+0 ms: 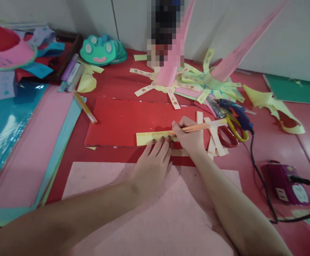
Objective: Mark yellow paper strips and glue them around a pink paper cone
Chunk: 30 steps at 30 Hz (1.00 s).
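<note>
Pressing four fingertips of our left hand [152, 161] flat on one yellow paper strip [151, 138], we keep it pinned against the single red card [123, 121] lying on the table [272, 138]. Our right hand [189, 137] is closed around one orange pen [197, 127], its tip resting on the strip just beside the left fingertips. The two hands sit close together, nearly touching. Just right of them we count a small pile of cream strips [215, 140], one pair of yellow-handled scissors [233, 129] and one blue glue gun [236, 112], whose black cord runs to one purple power block [285, 183]. Two pink paper cones [171, 69] rise at the back, and one second pen [85, 107] lies left of the card.
</note>
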Available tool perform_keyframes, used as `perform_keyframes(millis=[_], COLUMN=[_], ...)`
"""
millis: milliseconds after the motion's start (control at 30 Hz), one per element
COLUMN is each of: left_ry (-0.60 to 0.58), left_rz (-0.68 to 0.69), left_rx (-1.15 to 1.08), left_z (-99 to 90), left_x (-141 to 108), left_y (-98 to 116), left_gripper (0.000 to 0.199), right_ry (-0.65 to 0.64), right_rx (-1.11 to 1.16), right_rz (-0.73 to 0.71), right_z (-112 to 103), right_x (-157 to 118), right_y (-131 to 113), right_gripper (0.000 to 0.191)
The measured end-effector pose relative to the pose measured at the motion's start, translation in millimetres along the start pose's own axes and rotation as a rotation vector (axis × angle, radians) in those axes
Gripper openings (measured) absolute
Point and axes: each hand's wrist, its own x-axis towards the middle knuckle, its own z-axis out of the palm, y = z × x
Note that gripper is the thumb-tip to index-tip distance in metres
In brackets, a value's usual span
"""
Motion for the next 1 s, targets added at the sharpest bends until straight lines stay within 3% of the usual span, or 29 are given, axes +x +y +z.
perform_keyframes(millis=[800, 1000], left_ry=[0.015, -0.016], left_rz=[-0.003, 0.004], left_rx=[-0.007, -0.008], left_z=[1.2, -0.6], left_x=[-1.0, -0.6], left_y=[0.4, 0.3], left_gripper=[0.045, 0.045], right_ry=[0.036, 0.027], right_rx=[-0.020, -0.045], right_rz=[0.042, -0.006], right_z=[0.3, 0.5], right_x=[-2.3, -1.0], right_y=[-0.3, -1.3], right_gripper=[0.035, 0.036])
